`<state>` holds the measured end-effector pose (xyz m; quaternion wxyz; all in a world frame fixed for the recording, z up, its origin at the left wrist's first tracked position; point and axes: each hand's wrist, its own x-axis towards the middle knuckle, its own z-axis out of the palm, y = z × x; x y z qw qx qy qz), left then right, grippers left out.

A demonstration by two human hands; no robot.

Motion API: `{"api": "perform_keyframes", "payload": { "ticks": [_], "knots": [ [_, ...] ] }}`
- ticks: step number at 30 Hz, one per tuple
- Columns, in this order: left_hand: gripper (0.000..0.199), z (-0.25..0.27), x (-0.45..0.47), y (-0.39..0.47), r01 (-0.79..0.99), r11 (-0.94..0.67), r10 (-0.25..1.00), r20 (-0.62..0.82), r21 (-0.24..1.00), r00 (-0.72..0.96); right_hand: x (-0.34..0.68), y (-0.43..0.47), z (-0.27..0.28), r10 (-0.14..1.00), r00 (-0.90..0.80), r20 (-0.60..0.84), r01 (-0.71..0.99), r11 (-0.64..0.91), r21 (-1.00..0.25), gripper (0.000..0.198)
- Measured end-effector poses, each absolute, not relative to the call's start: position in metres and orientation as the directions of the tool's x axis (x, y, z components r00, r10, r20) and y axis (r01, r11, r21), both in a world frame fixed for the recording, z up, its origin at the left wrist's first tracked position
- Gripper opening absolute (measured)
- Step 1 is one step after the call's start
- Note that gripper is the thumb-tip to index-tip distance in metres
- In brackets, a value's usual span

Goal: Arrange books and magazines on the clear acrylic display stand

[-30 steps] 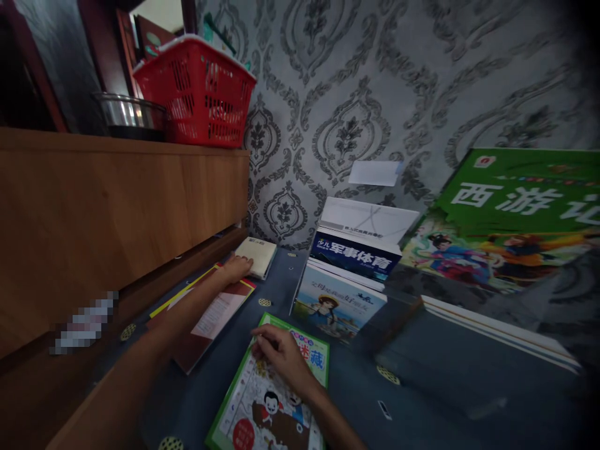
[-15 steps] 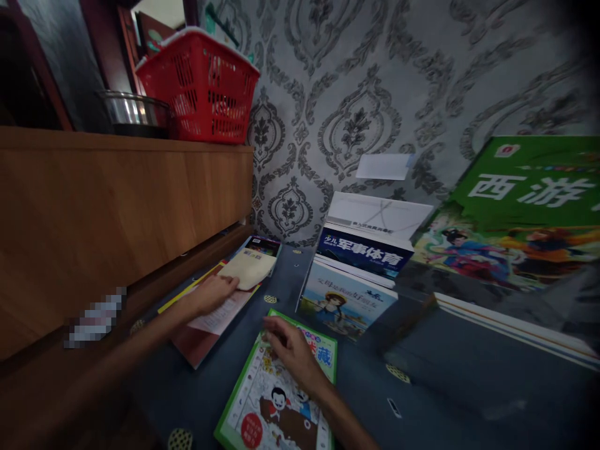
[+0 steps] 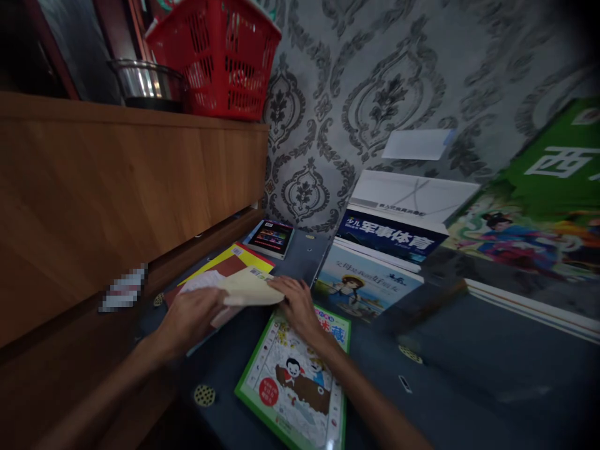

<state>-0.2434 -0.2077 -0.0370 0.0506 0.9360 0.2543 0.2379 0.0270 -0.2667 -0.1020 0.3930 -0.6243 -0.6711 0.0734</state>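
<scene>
My left hand (image 3: 194, 315) is closed on the left end of a cream booklet (image 3: 250, 289), which is lifted and bent a little. The fingers of my right hand (image 3: 300, 306) pinch its right end. Below my right forearm lies a green-bordered picture book (image 3: 304, 400) with cartoon figures on its cover. Behind the booklet rests a yellow and red book (image 3: 234, 265), partly hidden by a pale sheet near my left hand. Farther back lies a dark-covered book (image 3: 272, 237).
Upright books, among them a blue picture-cover book (image 3: 363, 284), stand right of centre. A large green book (image 3: 548, 169) leans at the far right. On the left, a wooden cabinet (image 3: 131, 181) carries a metal pot (image 3: 150, 81) and a red basket (image 3: 225, 56).
My left hand has drawn the cream booklet nearer, uncovering the dark book behind. My right hand has moved from over the green-bordered book to the booklet's right end. The view has shifted.
</scene>
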Motion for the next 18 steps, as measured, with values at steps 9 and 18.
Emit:
{"api": "perform_keyframes", "payload": {
  "ticks": [9,18],
  "knots": [
    [0.037,0.068,-0.182,-0.157,0.355,-0.868,0.489,0.718,0.346,0.495,0.022,-0.296,-0.054,0.89,0.25,0.382,0.444,0.245,-0.862,0.034],
    [0.048,0.001,-0.089,-0.148,0.189,-0.826,0.418,0.353,0.531,0.837,-0.019,-0.408,-0.067,0.923,0.369,-0.108,-0.198,-0.036,-0.98,0.062]
  ]
}}
